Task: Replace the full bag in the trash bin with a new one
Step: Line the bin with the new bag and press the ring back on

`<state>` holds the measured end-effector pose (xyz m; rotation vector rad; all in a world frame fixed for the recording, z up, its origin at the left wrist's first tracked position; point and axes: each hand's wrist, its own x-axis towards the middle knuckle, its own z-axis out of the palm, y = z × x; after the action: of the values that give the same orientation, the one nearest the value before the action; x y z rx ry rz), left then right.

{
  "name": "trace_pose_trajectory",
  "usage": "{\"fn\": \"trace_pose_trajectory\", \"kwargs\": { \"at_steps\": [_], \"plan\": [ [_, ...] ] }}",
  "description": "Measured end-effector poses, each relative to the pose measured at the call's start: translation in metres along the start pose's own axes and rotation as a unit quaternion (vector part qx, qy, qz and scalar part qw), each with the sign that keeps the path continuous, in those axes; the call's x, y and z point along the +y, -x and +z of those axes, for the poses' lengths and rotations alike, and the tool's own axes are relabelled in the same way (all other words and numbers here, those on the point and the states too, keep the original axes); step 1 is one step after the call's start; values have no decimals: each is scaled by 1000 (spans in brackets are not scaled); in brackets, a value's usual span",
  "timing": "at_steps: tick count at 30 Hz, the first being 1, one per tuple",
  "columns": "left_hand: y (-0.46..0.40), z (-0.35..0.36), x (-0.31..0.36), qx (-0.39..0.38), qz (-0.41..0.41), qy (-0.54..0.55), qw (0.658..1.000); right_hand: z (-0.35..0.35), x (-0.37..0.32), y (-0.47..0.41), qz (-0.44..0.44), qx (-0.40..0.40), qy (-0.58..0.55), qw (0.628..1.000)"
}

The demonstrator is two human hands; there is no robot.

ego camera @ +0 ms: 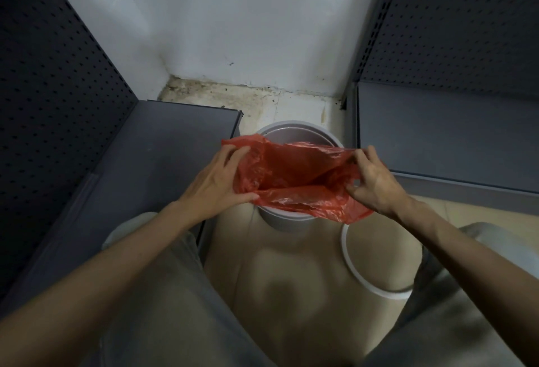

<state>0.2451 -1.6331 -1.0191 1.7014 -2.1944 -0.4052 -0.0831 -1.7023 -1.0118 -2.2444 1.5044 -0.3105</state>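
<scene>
The thin red plastic bag (291, 180) is hanging mouth-open over the round grey plastic bin (294, 133), its opposite edges being pinched by the left hand (217, 183) and right hand (372, 184), probably so it drops in, while the loose white retaining ring (350, 261) is lying aside on the floor.

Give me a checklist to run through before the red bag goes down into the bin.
1. Red bag mouth spread open: ok.
2. Left hand grips bag edge: ok.
3. Right hand pinches opposite edge: ok.
4. Bin free of old bag: looks ok, though the inside is mostly hidden.
5. Bag edge folded over bin rim: not ok.
6. White ring on the floor, off the bin: ok.
</scene>
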Motion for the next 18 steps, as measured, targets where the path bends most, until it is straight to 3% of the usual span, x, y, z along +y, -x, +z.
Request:
{"fn": "trace_pose_trajectory", "kwargs": {
  "at_steps": [5, 11, 18],
  "plan": [
    [-9, 8, -5, -80, 1, 59, 995, 2, 4, -7, 17, -27, -8, 999],
    [-11, 18, -9, -159, -54, 83, 982, 9, 13, -2, 13, -71, -6, 997],
    [-23, 21, -8, -193, -76, 81, 975, 17, 23, -3, -44, -93, 110, 989]
  ]
}}
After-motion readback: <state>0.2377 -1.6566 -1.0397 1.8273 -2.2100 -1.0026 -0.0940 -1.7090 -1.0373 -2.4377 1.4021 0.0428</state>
